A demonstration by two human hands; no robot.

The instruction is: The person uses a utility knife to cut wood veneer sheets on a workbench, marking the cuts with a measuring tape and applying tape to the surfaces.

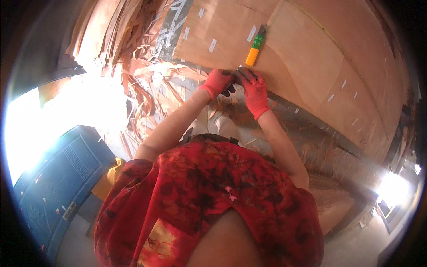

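At the near edge of a large tan veneer sheet (304,66), my left hand (218,82) and my right hand (253,91) almost meet, both in red gloves with dark fingers. The left one has its fingers curled; the right one's are bent close together at the edge. A small pale bit shows between them, but I cannot make out what they hold. Just beyond them, lying on the sheet, is a tool (255,50) with a yellow and green body and a dark end. Short white strips (212,45) are stuck on the sheet.
Tangled veneer offcuts (147,89) cover the floor at left below the sheet, with upright veneer scraps (95,26) at upper left. A blue door or panel (58,173) stands at lower left. Bright openings glare at left and right. My legs (222,127) are under me.
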